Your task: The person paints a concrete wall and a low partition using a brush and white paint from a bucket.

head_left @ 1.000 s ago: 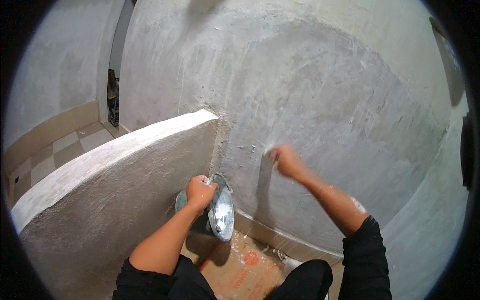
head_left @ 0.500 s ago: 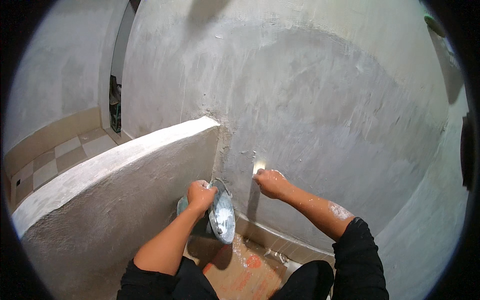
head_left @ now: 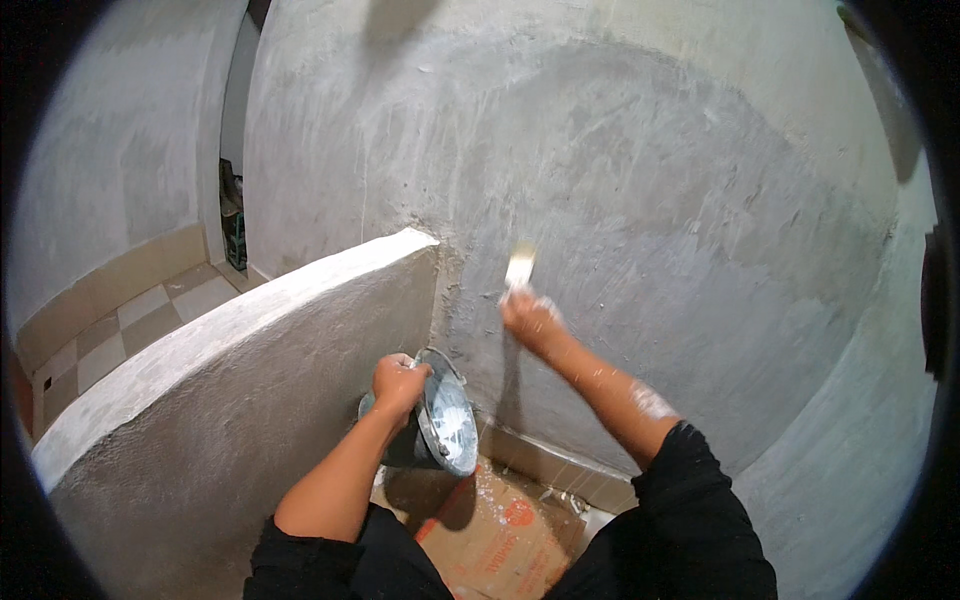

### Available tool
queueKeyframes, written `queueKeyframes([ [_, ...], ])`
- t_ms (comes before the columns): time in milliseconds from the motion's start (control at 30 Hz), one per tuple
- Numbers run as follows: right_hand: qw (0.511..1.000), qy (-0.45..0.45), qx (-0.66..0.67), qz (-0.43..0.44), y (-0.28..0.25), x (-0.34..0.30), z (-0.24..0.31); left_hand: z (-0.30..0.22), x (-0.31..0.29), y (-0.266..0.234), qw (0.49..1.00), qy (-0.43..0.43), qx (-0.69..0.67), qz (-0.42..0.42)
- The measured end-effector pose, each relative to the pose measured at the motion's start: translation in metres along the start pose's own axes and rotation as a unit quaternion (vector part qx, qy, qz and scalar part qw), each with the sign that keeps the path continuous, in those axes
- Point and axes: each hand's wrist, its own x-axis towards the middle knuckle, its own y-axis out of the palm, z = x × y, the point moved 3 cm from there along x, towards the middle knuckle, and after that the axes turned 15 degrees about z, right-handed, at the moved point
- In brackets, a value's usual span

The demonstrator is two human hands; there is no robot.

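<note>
My right hand (head_left: 532,318) is closed round the handle of a paintbrush (head_left: 520,266), its pale bristles pointing up against the grey plastered wall (head_left: 640,200). White splashes mark that hand and forearm. Lower and to the left, my left hand (head_left: 400,383) grips the rim of a grey metal bucket (head_left: 448,420), which is tilted so that its mouth faces right. White liquid shows inside the bucket. Its wire handle stands up by the rim. The bucket hangs beside the low partition wall (head_left: 250,370), above the floor.
The partition's white top edge (head_left: 230,325) runs from near left to the far wall. Below the bucket lies flattened cardboard (head_left: 500,540) spotted with white. Tan skirting (head_left: 560,468) lines the wall's foot. Beyond the partition are floor tiles (head_left: 140,308) and a doorway (head_left: 240,130).
My right hand has moved up the wall with the paintbrush. The bucket in my left hand has shifted slightly, staying low beside the partition.
</note>
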Motion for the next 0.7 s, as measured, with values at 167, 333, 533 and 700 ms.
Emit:
queueKeyframes([
  [167,0.905,0.038,0.355,0.232,0.012,0.002,0.020,0.000,-0.001,0.016,1.000,-0.001,-0.001,0.019],
  [333,0.922,0.163,0.348,-0.039,-0.067,0.070,-0.075,0.003,-0.003,-0.002,1.000,-0.007,-0.005,0.026],
  [533,0.986,0.065,0.143,-0.062,-0.037,0.055,-0.035,0.010,0.008,0.002,0.999,-0.008,-0.026,0.032],
  [700,0.924,-0.045,0.331,0.184,0.039,0.027,0.052,0.015,0.010,0.006,1.000,-0.016,0.005,0.019],
])
